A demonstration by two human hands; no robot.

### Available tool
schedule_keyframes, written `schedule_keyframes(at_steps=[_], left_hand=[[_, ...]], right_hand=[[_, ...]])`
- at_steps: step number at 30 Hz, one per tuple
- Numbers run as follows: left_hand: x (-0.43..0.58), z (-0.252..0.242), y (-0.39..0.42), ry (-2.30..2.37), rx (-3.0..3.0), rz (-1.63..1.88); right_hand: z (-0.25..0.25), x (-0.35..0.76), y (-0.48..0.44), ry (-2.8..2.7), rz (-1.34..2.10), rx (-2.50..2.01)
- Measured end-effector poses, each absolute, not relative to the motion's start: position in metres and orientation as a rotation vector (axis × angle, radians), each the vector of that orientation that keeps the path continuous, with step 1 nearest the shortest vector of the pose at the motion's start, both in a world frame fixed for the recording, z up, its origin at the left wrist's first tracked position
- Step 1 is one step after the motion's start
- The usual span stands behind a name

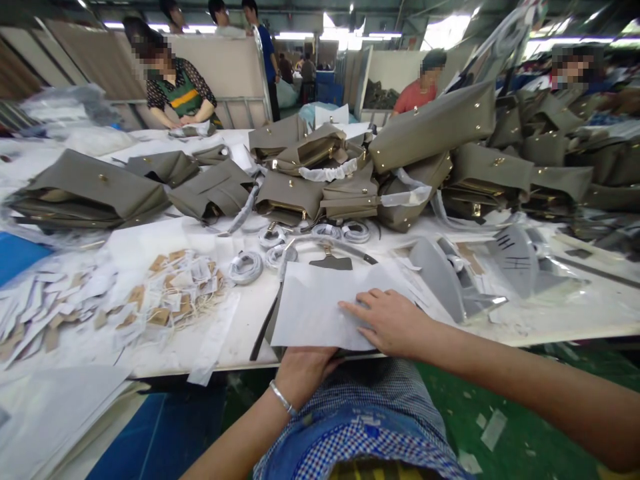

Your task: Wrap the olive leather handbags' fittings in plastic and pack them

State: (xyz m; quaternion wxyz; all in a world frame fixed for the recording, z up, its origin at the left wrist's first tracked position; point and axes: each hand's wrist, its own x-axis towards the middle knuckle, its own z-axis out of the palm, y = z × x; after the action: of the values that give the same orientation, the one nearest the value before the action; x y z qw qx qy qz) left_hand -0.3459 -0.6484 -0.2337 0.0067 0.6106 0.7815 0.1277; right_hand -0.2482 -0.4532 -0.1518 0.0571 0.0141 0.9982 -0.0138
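Observation:
A white sheet of paper [310, 303] lies over a grey-brown handbag at the table's front edge. Most of that bag is covered; its flap with a metal clasp [330, 262] shows past the sheet's far edge, and a dark strap hangs at its left. My right hand [395, 323] rests on the sheet's right side, fingers spread and pressing flat. At the near edge, my left hand [305, 370], with a bracelet at the wrist, reaches beneath the sheet against the bag. Its fingers are hidden there, so whether they grip anything does not show.
Finished-looking grey-brown handbags [290, 193] are heaped across the back of the table. Coiled wrapped straps [246, 267] sit left of the sheet, beyond them a pile of tags with strings [175, 290]. Curved grey panels [437, 277] stand at right. Co-workers [175, 93] are opposite.

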Motion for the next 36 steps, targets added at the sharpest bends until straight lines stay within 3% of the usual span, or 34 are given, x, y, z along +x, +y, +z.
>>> schedule_keyframes(at_steps=[4,11,19,23,30,36], left_hand=[[-0.346,-0.242,-0.648,2.544,1.914,0.4],[-0.347,-0.245,-0.648,2.611,2.039,0.389],[-0.348,-0.265,-0.655,2.65,2.405,0.334],[-0.34,-0.24,-0.666,2.629,2.202,0.445],[-0.318,-0.164,-0.659,2.242,1.837,0.994],[-0.355,-0.188,-0.621,2.4,1.87,0.572]], right_hand=[[-0.148,-0.253,-0.45,2.982,-0.092,-0.105],[-0.168,-0.256,-0.432,2.879,-0.482,-0.46],[-0.187,-0.257,-0.416,2.911,-0.471,-0.734],[-0.192,-0.255,-0.417,2.95,-0.481,-0.73],[-0.197,-0.253,-0.417,2.985,-0.537,-0.743],[-0.198,-0.248,-0.416,3.016,-0.599,-0.663]])
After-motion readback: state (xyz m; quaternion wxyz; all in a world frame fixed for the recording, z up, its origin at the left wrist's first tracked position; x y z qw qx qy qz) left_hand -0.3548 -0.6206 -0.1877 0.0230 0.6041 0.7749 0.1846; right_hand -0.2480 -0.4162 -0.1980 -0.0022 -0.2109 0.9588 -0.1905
